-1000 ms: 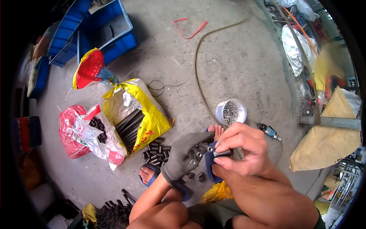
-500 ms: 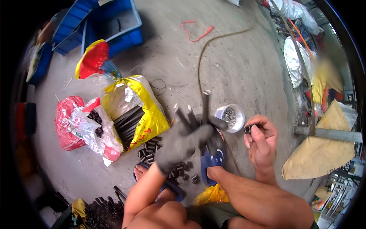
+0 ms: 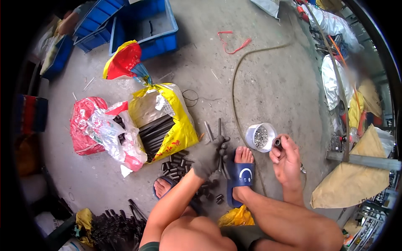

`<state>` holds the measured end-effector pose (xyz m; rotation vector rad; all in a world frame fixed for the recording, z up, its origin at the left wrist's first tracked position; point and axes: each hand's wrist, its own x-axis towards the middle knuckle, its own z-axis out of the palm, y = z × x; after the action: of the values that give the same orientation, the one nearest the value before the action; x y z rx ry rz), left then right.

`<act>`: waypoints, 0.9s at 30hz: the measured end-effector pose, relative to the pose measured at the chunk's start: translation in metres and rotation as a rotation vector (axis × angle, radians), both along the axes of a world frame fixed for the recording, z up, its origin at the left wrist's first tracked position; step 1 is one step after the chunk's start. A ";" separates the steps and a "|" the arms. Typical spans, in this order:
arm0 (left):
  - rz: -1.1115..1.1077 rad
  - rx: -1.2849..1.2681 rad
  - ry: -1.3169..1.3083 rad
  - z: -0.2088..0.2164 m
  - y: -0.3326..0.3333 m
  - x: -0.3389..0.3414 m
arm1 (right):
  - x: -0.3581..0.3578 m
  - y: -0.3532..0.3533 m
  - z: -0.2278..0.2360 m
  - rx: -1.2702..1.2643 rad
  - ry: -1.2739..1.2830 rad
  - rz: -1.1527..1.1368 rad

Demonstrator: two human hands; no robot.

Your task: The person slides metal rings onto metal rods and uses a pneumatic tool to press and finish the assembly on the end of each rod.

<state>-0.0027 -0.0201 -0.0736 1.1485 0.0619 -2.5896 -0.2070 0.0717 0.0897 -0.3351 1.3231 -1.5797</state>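
My left hand [image 3: 208, 158], in a dark grey glove, is closed around thin dark rods [image 3: 220, 126] that stick up past its fingers. At least one has a shinier metal end. In the bare fingertips of my right hand [image 3: 287, 161] is a short black sleeve [image 3: 277, 143], its round open end showing. A white tub [image 3: 249, 137] of small silvery metal parts stands on the floor between my hands, closer to the right one. Under my left forearm lies a pile of short black sleeves [image 3: 173, 166], partly hidden by the arm.
Left of my hands stand a yellow bag [image 3: 184, 127] of long black rods and a red-and-white plastic bag [image 3: 88, 125]. Blue crates [image 3: 161, 39] are at the far left. Many dark rods [image 3: 113, 230] lie near left. A hose [image 3: 235, 90] crosses the floor; sacks [image 3: 335, 79] line the right.
The view has shifted, so the floor things appear further right. My left hand has turned, and its rods now sit closer together. The right hand still pinches the sleeve, tilted differently.
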 end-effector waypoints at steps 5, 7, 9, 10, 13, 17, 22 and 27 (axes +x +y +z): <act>-0.131 -0.631 0.319 0.034 0.001 0.033 | -0.014 0.003 -0.015 0.093 -0.169 -0.047; 0.000 -0.332 0.329 0.007 0.007 0.028 | -0.020 -0.001 -0.023 0.078 -0.351 -0.049; 0.152 -0.070 0.132 0.009 0.011 0.002 | -0.021 0.003 -0.028 0.083 -0.413 -0.081; 0.162 0.017 0.111 0.012 0.012 -0.001 | -0.018 0.002 -0.030 0.081 -0.503 -0.063; 0.100 -0.209 0.423 0.069 0.007 0.017 | -0.015 0.013 -0.043 0.142 -0.646 -0.052; -0.249 -0.897 0.203 0.037 -0.009 0.024 | -0.025 0.009 -0.039 0.135 -0.675 -0.041; 0.169 0.163 0.270 0.044 0.001 -0.011 | -0.016 0.005 -0.045 0.189 -0.746 -0.049; -0.114 -0.746 0.019 0.059 -0.023 0.013 | -0.014 0.005 -0.044 0.168 -0.727 -0.021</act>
<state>0.0103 -0.0427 -0.0147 0.8470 -0.9033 -2.3548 -0.2207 0.0770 0.0455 0.3378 0.8721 -1.3953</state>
